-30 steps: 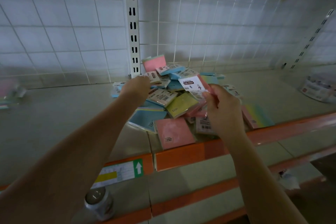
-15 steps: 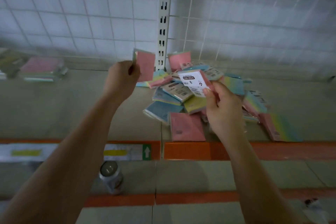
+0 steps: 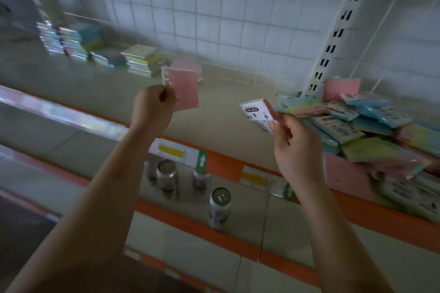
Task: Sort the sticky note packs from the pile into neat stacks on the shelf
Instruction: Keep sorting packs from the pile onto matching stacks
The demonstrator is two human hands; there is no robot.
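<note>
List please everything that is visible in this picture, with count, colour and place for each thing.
pink pack: one, pink, held up in the left hand.
labelled pack: one, white label with a pink edge, held in the right hand.
pile of packs: many, blue, pink, yellow and rainbow, on the shelf at the right.
stacks: several, mixed pastel colours, at the back left of the shelf; blurred.
shelf: one, grey with an orange front edge.
cans: at least three, silver, on the lower shelf.
slotted upright: one, white, against the wire grid back.
left hand: grips the pink pack.
right hand: pinches the labelled pack.
</note>
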